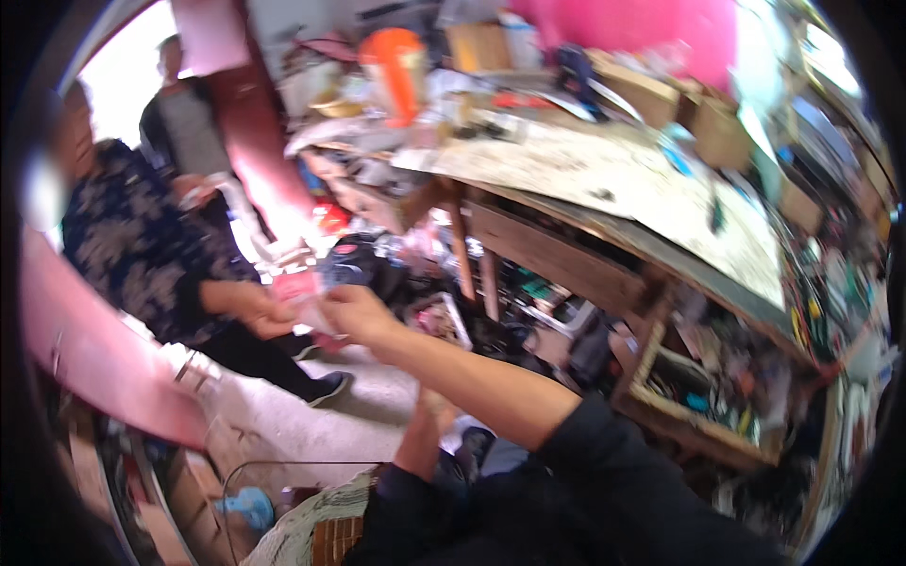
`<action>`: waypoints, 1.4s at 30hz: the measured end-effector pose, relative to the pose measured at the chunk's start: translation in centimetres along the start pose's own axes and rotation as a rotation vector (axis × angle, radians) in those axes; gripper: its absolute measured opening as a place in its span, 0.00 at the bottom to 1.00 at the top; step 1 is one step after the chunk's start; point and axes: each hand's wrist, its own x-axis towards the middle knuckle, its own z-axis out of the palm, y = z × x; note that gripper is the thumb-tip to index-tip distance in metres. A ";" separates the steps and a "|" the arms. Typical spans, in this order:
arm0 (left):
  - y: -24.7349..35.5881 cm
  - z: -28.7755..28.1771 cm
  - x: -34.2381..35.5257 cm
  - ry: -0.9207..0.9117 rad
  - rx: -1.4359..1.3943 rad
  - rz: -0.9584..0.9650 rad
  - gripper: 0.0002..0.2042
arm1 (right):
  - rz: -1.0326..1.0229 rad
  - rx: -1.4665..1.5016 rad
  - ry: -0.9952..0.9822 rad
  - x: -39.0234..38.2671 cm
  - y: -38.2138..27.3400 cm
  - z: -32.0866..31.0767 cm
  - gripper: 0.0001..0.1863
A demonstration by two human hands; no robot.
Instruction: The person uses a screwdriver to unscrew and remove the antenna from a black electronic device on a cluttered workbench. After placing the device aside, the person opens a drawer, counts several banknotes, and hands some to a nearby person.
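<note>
My right hand reaches out to the left, its fingers closed on a thin pink-and-white paper-like slip. The slip looks like a banknote or a small packet; blur hides which. Another person's hand touches the slip from the other side, close to my fingertips. My left hand is lower down, near my lap and below my right forearm. Its fingers are blurred and partly hidden, so I cannot make out whether it holds anything.
A person in a dark patterned top stands at the left, a second person behind. A cluttered wooden workbench spans the right, with a tool-filled drawer below. An orange-red container stands on it. A blue object lies lower left.
</note>
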 end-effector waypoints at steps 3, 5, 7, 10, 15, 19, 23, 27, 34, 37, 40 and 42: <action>-0.9 -5.6 3.1 0.025 -0.020 -0.019 0.18 | -0.108 -0.040 0.085 0.8 0.4 0.5 0.12; -0.9 -6.6 3.2 -0.009 0.045 0.073 0.17 | -0.157 -0.056 0.119 0.2 0.5 0.1 0.11; -1.3 -7.0 3.3 0.048 0.117 0.133 0.17 | -0.194 -0.151 0.150 -0.6 0.7 -0.7 0.11; -0.9 -3.7 2.9 0.265 0.174 0.257 0.13 | -0.310 -0.250 0.227 -0.5 0.9 -3.4 0.12; 0.1 -5.1 3.5 0.595 0.330 0.228 0.10 | -0.263 -0.317 0.234 -9.2 -0.8 -10.5 0.15; -2.6 -9.6 7.2 0.700 0.319 0.208 0.09 | -0.278 -0.475 0.521 -20.1 -0.7 -15.5 0.14; -4.4 -12.3 11.8 0.763 0.342 0.142 0.09 | -0.291 -1.058 0.930 -32.0 1.3 -18.3 0.09; -1.6 -23.8 19.0 0.668 0.442 0.256 0.11 | -0.229 -1.240 1.177 -40.7 3.1 -20.1 0.07; -3.7 -13.2 24.8 0.340 1.273 0.167 0.16 | -0.241 -1.633 1.281 -43.6 5.8 -22.8 0.07; -9.2 5.3 20.9 -0.273 1.141 -0.205 0.23 | -0.207 -1.694 1.330 -44.1 5.9 -22.1 0.08; -14.3 12.5 16.6 -0.462 0.847 -0.540 0.36 | -0.272 -1.678 1.324 -43.9 5.9 -22.1 0.09; -16.4 14.7 14.4 -0.489 0.618 -0.721 0.35 | -0.253 -1.656 1.335 -43.9 5.9 -22.0 0.10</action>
